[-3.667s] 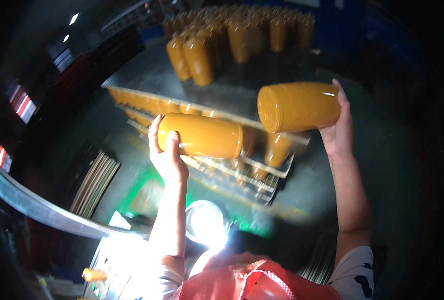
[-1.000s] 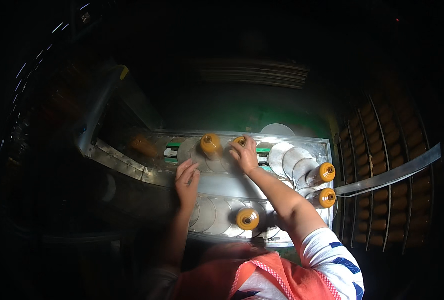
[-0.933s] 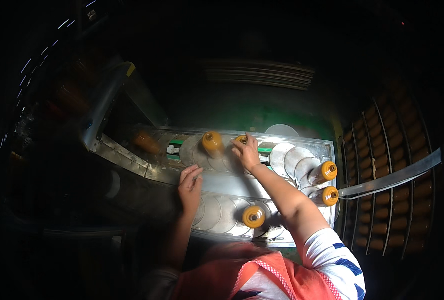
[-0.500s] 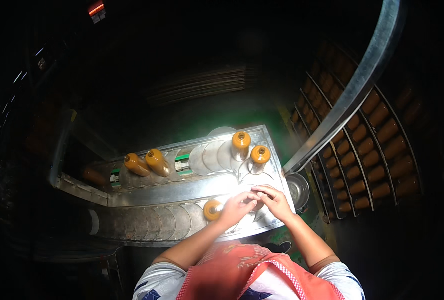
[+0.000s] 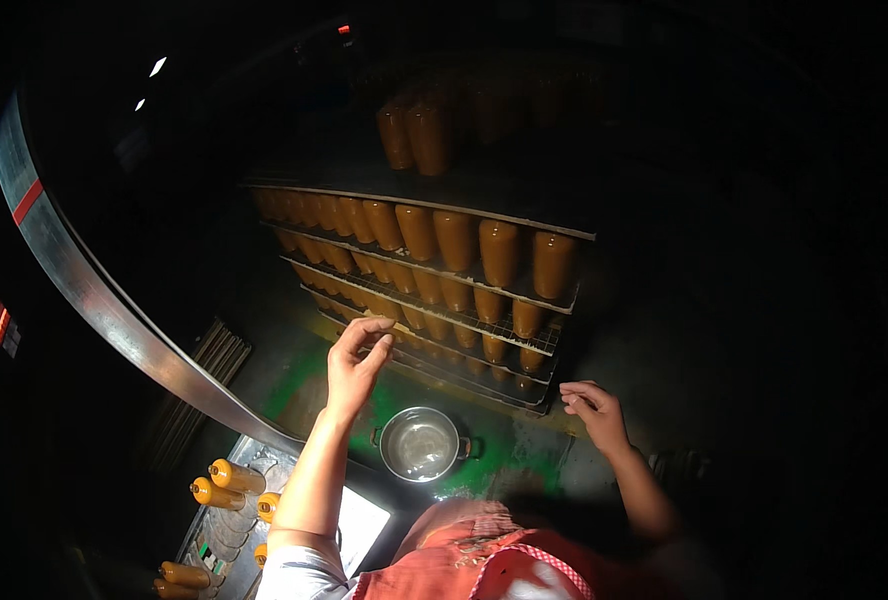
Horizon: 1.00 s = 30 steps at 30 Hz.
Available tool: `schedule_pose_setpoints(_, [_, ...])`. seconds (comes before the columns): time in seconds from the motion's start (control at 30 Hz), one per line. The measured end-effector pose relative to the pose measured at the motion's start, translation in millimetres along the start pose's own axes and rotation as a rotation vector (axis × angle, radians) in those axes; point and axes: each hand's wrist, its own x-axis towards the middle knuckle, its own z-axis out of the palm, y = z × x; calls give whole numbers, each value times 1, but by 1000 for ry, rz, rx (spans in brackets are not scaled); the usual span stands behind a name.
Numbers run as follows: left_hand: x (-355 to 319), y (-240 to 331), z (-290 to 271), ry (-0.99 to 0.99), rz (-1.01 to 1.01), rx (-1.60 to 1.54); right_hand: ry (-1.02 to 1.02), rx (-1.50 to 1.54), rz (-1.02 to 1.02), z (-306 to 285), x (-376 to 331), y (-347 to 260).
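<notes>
My left hand [image 5: 358, 358] is raised in front of a rack [image 5: 524, 225] of amber bottles [image 5: 455, 245]. Its fingers are bent and apart, and I see nothing in them. Farther right, my right hand [image 5: 596, 412] hangs near the rack's lower right corner, its fingers loosely curled, apart and holding nothing. Both hands look clear of the bottles. The bottles stand in close rows on several shelves, their narrow ends down. At lower left, other amber bottles [image 5: 237, 476] stand on the conveyor [image 5: 226, 540], partly hidden by my left forearm.
A two-handled metal pot [image 5: 419, 442] sits low between my arms. A curved-looking metal post [image 5: 104, 290] rises at the left from the bright metal table corner [image 5: 362, 530]. Stacked flat sheets [image 5: 199, 385] lie beyond it. More bottles [image 5: 426, 140] stand in the dark behind the rack.
My view has swung right from the conveyor to the rack. My hands, close together over the table before, are now wide apart and raised toward the rack.
</notes>
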Motion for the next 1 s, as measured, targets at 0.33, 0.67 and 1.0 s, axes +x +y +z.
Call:
schedule_pose_setpoints(0.33, [328, 40, 109, 47, 434, 405, 356, -96, -35, -121, 80, -19])
schedule_pose_setpoints(0.67, [572, -48, 219, 139, 116, 652, 352, -708, -298, -134, 299, -108])
schedule_pose_setpoints(1.0, [583, -59, 223, 156, 146, 697, 204, -1017, -525, -103, 646, -143])
